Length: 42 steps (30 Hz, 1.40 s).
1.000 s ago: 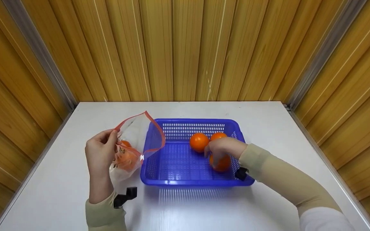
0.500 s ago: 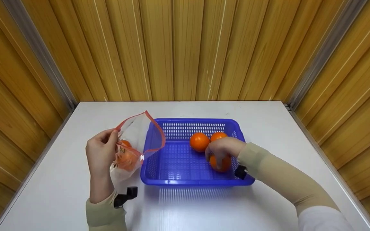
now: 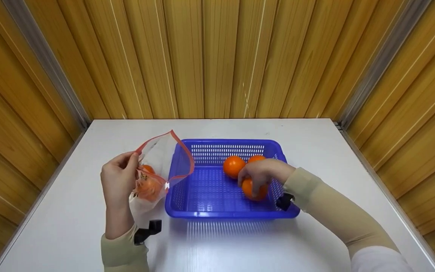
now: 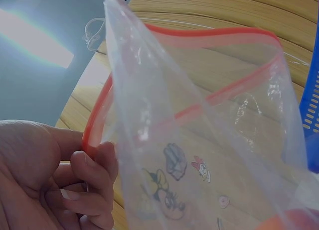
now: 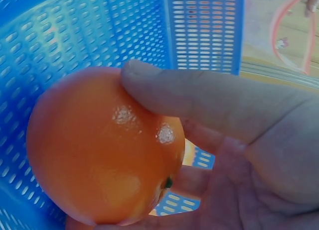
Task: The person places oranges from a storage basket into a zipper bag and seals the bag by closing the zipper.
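My left hand pinches the red-edged mouth of a clear zip bag between thumb and fingers. The bag's mouth gapes toward the basket, and orange fruit shows through its printed plastic. My right hand reaches into the blue basket and grips an orange, thumb on one side and fingers curled round the other. A small green stem spot shows on this orange in the right wrist view. Two more oranges lie behind it in the basket, one at the left and one partly hidden by my hand.
The basket stands on a white table, just right of the bag, which overlaps its left rim in the head view. Wood-patterned panels rise behind the table and at both sides. Black camera mounts sit on my wrists.
My right hand has closed round the front orange and shifted it slightly left and up. My left hand and the bag have stayed in place.
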Available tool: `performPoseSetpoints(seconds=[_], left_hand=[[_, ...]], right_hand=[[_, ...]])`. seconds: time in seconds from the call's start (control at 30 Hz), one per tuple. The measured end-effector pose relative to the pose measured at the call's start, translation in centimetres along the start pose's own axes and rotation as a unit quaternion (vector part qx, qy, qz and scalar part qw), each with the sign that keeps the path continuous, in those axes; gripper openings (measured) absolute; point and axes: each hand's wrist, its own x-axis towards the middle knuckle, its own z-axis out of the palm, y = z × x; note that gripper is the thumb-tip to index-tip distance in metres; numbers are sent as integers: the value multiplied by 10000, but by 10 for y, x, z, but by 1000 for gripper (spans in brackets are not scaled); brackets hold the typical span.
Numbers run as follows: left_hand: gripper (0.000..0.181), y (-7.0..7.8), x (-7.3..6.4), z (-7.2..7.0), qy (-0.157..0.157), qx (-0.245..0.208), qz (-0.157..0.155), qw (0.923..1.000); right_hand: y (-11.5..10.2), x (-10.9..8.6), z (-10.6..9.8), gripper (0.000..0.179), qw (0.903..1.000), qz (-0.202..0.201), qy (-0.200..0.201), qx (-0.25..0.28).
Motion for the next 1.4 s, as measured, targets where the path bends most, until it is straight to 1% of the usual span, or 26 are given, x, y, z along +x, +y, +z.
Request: performPoseSetpoints(seconds=[0.13,0.2,0.37,0.5,0.63,0.77,0.9,0.97,1.07,1.13,1.17,1.23,1.33,1.4], left_hand=[[23,-1,0,0,54,-42,121,9999],[23,-2,0,0,57,-35,92,9999],[24,-1,1,1,49,62,22,10000],[24,0,0,0,22,80,-56,9999],[23,0,0,1,23,78,-69,9999],[24,0,0,1,44,74,-3,10000],[24,0,1,1,43,50,46,10000],[24,0,1,0,50,48,82,9999],[24,0,1,0,54,54,153,9999],[25,0,1,0,71,61,192,9998],[25,0,0,0,77,55,200,9998],[24,0,1,0,72,76,201,9997],[23,-1,1,0,77,101,212,9997],[23,-1,1,0,81,138,230,9996]], right_hand=[[1,-4,-2,44,9995,-230,210,47],[1,-6,-3,44,9987,-342,362,74],[3,-10,-7,44,9944,-600,717,488],[5,-13,-10,45,9865,-899,901,1032],[8,-17,-12,47,9741,-1164,1077,1609],[10,-19,-14,47,9576,-1612,1225,2048],[11,-20,-16,49,9377,-2074,1433,2392],[11,-19,-16,51,9245,-2242,1536,2672],[9,-18,-17,53,9063,-2384,1651,3076],[7,-17,-17,53,8941,-2504,1719,3290],[5,-16,-16,53,8896,-2555,1751,3358],[1,-14,-16,53,8780,-2674,1807,3535],[-6,-11,-15,54,8575,-2878,1900,3817],[-13,-10,-14,54,8440,-2941,1970,4028]])
